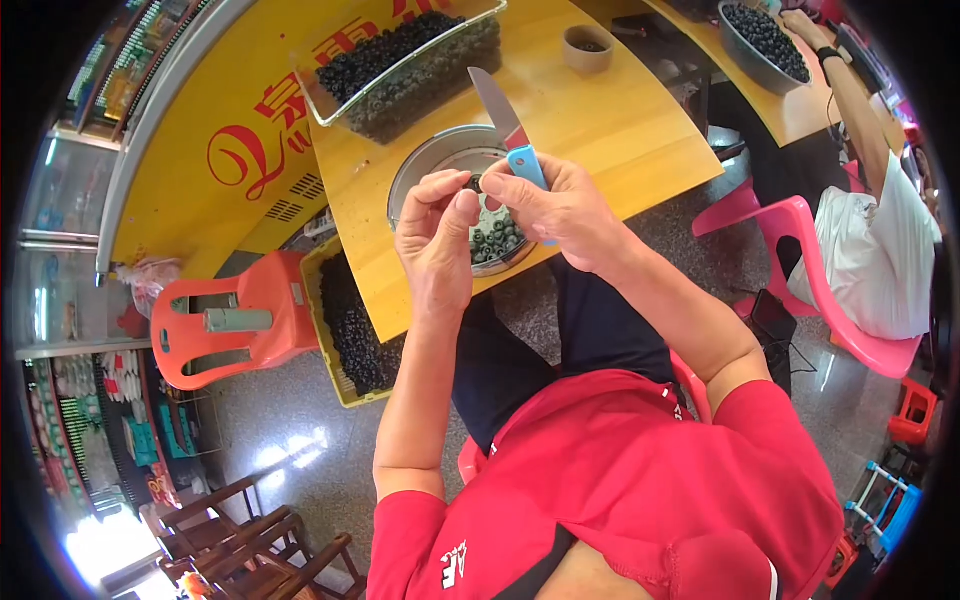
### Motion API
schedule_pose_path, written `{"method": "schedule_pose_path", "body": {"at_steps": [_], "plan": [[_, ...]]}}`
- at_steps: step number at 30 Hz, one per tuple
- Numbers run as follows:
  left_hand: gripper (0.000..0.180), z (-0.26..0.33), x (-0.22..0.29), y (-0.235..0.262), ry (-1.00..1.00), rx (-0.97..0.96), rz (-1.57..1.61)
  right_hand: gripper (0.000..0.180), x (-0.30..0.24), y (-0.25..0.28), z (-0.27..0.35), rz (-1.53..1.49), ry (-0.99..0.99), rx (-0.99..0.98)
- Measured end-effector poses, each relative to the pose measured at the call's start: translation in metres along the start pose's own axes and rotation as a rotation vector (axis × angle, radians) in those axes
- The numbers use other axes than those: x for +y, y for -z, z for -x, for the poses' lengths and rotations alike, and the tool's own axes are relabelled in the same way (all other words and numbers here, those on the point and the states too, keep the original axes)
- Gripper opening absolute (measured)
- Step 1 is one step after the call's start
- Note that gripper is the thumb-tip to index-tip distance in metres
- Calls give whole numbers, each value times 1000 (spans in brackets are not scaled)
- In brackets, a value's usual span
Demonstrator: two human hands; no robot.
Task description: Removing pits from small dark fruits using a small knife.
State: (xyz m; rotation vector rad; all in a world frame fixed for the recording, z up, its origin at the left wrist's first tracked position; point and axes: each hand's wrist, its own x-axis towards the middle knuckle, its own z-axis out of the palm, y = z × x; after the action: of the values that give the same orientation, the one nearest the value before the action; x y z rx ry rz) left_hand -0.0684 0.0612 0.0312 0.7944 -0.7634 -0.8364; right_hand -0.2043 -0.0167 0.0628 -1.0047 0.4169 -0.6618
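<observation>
My right hand grips a knife with a light blue handle, its blade pointing up and away. My left hand pinches a small dark round fruit between thumb and fingers, right against my right hand's fingertips. Both hands hover over a round metal bowl that holds several cut dark pieces. The bowl sits on a yellow wooden table.
A clear tray heaped with dark fruit stands behind the bowl, and a small brown cup sits to its right. A yellow crate of dark fruit rests on the floor by an orange stool. Another person sits on a pink chair at a second table with a metal basin.
</observation>
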Motion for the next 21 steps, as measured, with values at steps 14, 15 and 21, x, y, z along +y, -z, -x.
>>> {"method": "schedule_pose_path", "body": {"at_steps": [14, 15, 21], "plan": [[23, 11, 22, -6, 95, 43, -286, 17, -2, -1, -6, 25, -68, -68], [21, 12, 22, -5, 96, 52, -311, 17, -4, -3, -5, 66, -45, -62], [20, 16, 21, -4, 87, 87, -299, 17, 2, 6, -6, 512, 232, -24]]}}
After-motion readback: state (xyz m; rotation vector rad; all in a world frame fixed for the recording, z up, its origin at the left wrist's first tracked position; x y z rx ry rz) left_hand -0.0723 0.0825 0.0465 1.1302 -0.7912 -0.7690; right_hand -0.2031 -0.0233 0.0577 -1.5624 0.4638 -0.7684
